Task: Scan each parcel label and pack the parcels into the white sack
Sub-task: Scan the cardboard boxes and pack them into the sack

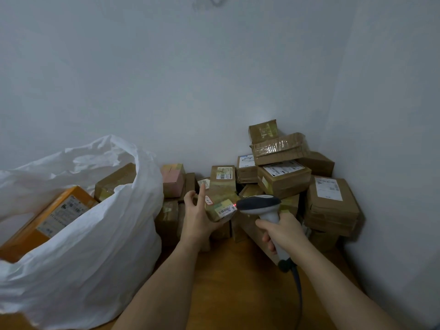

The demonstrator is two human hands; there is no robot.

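1. Open room: bare wood floor (228, 282) at lower centre, betw. the white sack (78, 270) at lower left and the wall (392, 186) on the right; both forearms cross it.
2. Edges: parcel pile (283, 177) sits packed into the wall corner, centre-right, stacked highest near the corner. Sack mouth gapes at left, its rim standing up at mid-left; sack's lower edge runs off the frame's left side.
3. Left hand (197, 217), centre frame, holds a small brown parcel (220, 206) from below and from its left side; forefinger straight and pointing up, other fingers wrapped under it.
4. Parcel is lifted in front of the pile, long axis running lower left to upper right approx.; its barcode label (223, 211) faces right, toward the scanner. A red-edged sticker w/ handwriting lies on top.
5. Right hand (283, 232) is curled tight round the grip of the scanner (259, 203); the head points left, just beside the label, red dot at the label's edge. Cable trails down to the bottom edge.
6. Hard to see: label text too small to read. In the sack, an orange box (47, 217) and a brown box (114, 179) are part-covered by its folds. Lower parcels in the pile are dim and hidden behind the hands.
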